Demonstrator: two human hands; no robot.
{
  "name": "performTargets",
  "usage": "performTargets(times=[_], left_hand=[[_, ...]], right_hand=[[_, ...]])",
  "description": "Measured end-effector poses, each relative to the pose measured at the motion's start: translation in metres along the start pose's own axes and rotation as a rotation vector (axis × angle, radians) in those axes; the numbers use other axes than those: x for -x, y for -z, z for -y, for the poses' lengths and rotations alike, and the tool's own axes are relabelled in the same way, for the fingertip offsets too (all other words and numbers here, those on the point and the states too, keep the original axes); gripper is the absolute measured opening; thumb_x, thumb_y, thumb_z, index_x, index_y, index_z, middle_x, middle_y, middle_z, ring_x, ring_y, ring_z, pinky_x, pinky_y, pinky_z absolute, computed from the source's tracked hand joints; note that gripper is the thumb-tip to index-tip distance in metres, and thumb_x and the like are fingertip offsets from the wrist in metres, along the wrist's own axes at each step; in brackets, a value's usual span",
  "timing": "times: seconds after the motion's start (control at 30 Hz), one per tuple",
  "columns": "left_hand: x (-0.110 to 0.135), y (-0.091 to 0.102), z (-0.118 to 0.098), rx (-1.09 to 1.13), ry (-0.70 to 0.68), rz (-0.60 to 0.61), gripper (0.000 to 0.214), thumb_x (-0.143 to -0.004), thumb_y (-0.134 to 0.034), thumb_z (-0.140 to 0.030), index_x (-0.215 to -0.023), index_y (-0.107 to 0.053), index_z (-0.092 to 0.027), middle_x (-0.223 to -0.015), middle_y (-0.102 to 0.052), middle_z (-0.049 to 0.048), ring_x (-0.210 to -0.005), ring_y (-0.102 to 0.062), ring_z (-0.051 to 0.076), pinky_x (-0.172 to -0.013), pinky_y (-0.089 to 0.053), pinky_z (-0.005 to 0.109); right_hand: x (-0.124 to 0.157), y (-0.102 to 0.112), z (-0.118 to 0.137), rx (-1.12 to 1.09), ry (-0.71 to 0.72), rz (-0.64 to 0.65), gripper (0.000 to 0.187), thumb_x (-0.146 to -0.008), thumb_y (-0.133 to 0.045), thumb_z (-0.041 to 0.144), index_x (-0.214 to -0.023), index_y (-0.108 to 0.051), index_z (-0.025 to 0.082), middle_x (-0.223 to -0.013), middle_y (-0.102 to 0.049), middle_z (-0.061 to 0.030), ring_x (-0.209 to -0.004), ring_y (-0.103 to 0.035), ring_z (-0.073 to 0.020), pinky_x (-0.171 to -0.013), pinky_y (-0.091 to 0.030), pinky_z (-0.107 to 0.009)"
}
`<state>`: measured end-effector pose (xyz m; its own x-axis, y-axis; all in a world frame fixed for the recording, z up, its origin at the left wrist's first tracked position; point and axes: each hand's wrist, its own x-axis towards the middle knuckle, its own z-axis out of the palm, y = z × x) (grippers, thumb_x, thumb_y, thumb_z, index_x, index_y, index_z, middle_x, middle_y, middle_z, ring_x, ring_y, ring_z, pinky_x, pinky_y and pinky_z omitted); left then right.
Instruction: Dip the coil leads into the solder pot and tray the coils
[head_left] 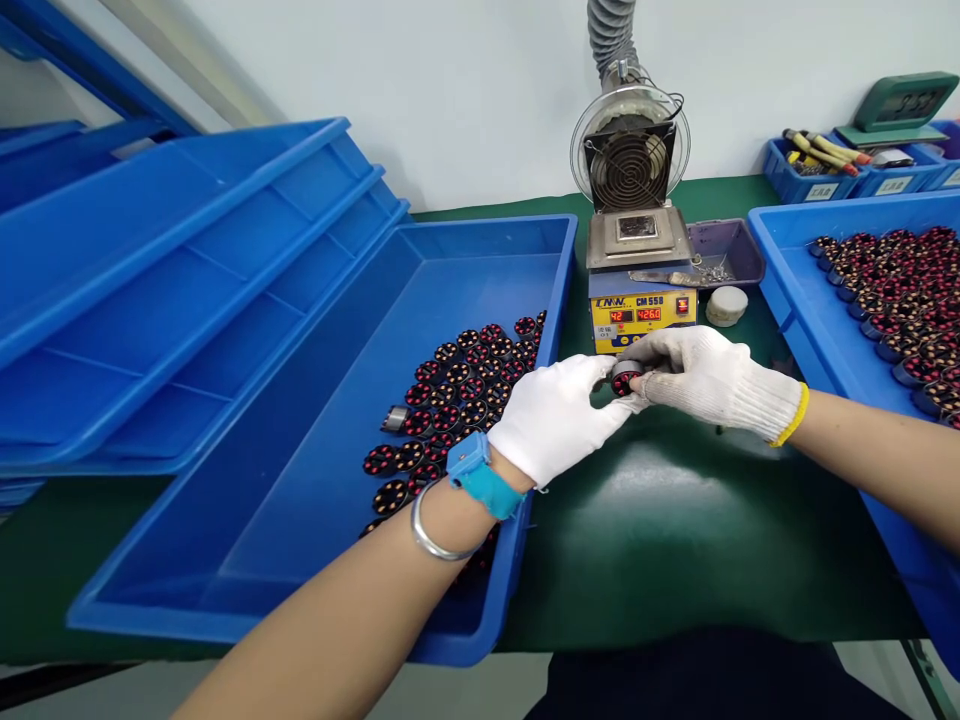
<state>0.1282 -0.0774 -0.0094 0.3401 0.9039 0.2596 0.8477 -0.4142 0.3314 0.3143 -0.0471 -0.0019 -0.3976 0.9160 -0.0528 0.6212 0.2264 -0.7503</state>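
My left hand (pixel 559 415), in a white glove with a blue strap at the wrist, and my right hand (pixel 690 378), in a knitted glove with a yellow cuff, meet over the green table. Between them is a small round motor stator (pixel 627 376) with a grey metal rim and a black and red face; the fingers of both hands close on it. Just behind the hands stands a yellow and blue solder pot (pixel 643 310) with lit red digits. Beside my left forearm, a blue tray (pixel 322 400) holds many similar round parts (pixel 472 385).
Another blue tray (pixel 780 255) at the right holds rows of these parts. Stacked blue trays (pixel 225 230) lean at the left. A fan (pixel 630 168) with a grey hose stands behind the pot. A white round lid (pixel 727 305), a dark bin (pixel 724 250) and tool boxes (pixel 821 187) are nearby.
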Motion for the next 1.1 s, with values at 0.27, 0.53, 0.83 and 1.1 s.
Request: performTargets(times=[0.27,0.53,0.83,1.1], left_hand=[[-0.004,0.02,0.002,0.578,0.208,0.352,0.041,-0.087,-0.054,-0.049,-0.063,-0.065,-0.017,-0.055,-0.065,0.0032,-0.05,-0.061,0.015,-0.05,-0.046,0.026],[-0.007,0.017,0.001,0.794,0.353,0.013,0.048,-0.083,-0.053,-0.061,-0.07,-0.061,-0.016,-0.055,-0.061,0.0016,-0.045,-0.056,0.011,-0.041,-0.04,0.021],[-0.004,0.02,-0.018,1.031,0.481,-0.227,0.014,-0.076,-0.064,-0.028,-0.072,-0.061,-0.015,-0.055,-0.062,-0.001,-0.041,-0.055,0.009,-0.035,-0.036,0.018],[-0.003,0.003,-0.02,1.429,0.579,0.23,0.035,-0.071,-0.066,-0.014,-0.105,-0.064,-0.014,-0.115,-0.069,0.0123,-0.085,-0.07,0.017,-0.069,-0.057,0.026]], right_hand=[[-0.006,0.006,-0.003,-0.031,-0.087,-0.094,0.031,-0.073,-0.067,0.042,-0.099,-0.074,0.027,-0.087,-0.074,0.0017,-0.081,-0.068,-0.0185,-0.069,-0.05,-0.027],[-0.009,0.002,0.0,-0.365,-0.2,-0.084,0.028,-0.076,-0.066,0.034,-0.099,-0.072,0.019,-0.07,-0.071,-0.0006,-0.06,-0.063,-0.0112,-0.058,-0.051,-0.021],[-0.014,0.001,-0.007,-0.415,-0.178,-0.168,0.026,-0.078,-0.066,0.037,-0.096,-0.072,0.02,-0.074,-0.072,-0.0022,-0.066,-0.066,-0.0152,-0.066,-0.053,-0.026],[-0.009,-0.002,-0.001,-0.349,-0.099,-0.165,0.029,-0.081,-0.059,0.045,-0.096,-0.071,0.022,-0.086,-0.072,-0.0001,-0.08,-0.064,-0.0158,-0.074,-0.049,-0.025]])
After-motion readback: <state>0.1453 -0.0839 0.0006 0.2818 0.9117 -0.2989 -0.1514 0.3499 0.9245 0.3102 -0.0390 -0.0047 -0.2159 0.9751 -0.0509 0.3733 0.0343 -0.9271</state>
